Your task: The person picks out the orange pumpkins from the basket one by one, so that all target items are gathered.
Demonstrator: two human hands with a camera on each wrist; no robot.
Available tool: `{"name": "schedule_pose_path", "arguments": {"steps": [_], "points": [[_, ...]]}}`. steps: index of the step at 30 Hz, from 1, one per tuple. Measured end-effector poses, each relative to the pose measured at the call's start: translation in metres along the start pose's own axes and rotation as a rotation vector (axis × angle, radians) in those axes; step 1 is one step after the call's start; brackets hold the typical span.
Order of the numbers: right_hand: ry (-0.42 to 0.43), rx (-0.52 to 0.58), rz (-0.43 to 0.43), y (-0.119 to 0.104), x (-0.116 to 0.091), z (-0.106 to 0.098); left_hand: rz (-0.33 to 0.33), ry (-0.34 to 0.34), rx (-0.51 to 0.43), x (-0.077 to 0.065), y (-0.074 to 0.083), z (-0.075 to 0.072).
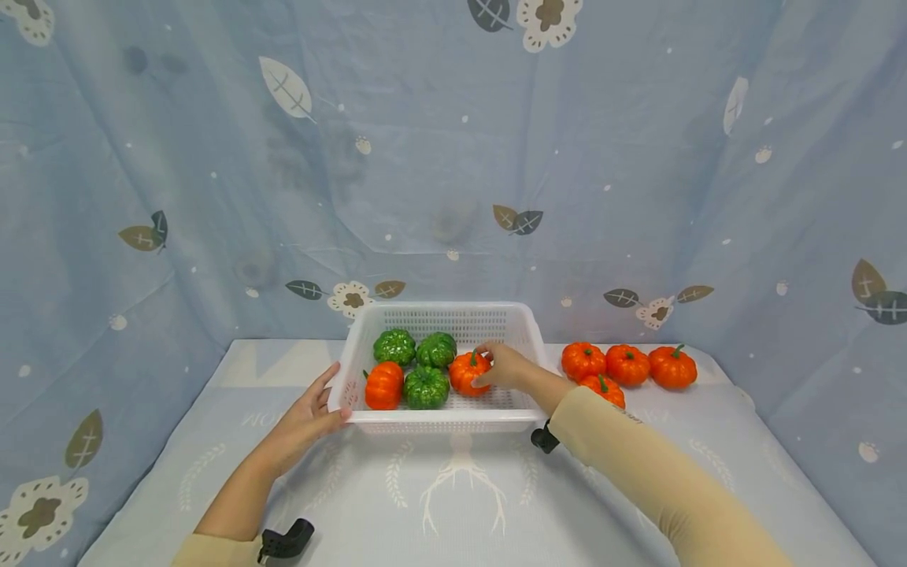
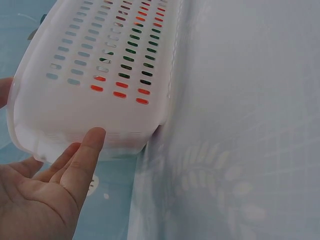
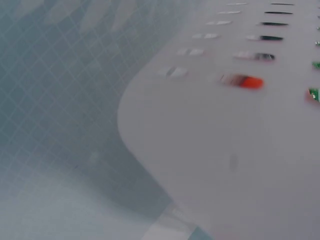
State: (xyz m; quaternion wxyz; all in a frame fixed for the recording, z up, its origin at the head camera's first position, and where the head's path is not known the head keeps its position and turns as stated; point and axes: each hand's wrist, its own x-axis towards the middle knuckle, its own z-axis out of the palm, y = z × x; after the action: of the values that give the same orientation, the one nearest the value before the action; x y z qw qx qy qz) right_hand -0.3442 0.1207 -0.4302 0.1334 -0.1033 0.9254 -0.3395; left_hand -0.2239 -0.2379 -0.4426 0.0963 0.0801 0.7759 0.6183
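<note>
A white plastic basket [image 1: 453, 417] with slotted walls stands on the table. Inside lie an orange toy pumpkin [image 1: 384, 387] at the left and three glossy green pumpkins, one at the front [image 1: 426, 388], the others behind [image 1: 394, 347] [image 1: 436, 350]. My right hand [image 1: 509, 368] reaches over the right rim and grips another orange pumpkin [image 1: 468, 375] between thumb and fingers, inside the basket. My left hand [image 1: 306, 419] touches the basket's left end, thumb at the front corner and fingers spread along the side. In the left wrist view its fingers [image 2: 93, 137] are extended against the wall.
Several orange pumpkins [image 1: 627, 365] sit on the table right of the basket, one partly hidden behind my right sleeve [image 1: 623, 449]. A patterned blue curtain [image 1: 453, 157] hangs behind the table. The pale printed tablecloth [image 1: 453, 504] extends in front of the basket.
</note>
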Motion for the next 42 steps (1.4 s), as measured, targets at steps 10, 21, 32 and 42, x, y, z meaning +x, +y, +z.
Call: {"name": "schedule_pose_path", "arguments": {"steps": [10, 21, 32, 42], "points": [[0.041, 0.014, -0.005, -0.003, -0.005, -0.003, -0.006, 0.001, -0.003, 0.0, 0.0, 0.0], [0.144, 0.054, -0.114, -0.01, -0.028, -0.029, -0.008, 0.007, -0.009, 0.0, -0.002, 0.002], [0.187, 0.19, -0.14, -0.016, -0.077, -0.068, -0.005, 0.003, -0.03, 0.002, -0.004, 0.0], [0.237, 0.182, -0.129, 0.006, -0.116, -0.084, -0.011, 0.01, -0.031, 0.003, -0.004, 0.001]]}}
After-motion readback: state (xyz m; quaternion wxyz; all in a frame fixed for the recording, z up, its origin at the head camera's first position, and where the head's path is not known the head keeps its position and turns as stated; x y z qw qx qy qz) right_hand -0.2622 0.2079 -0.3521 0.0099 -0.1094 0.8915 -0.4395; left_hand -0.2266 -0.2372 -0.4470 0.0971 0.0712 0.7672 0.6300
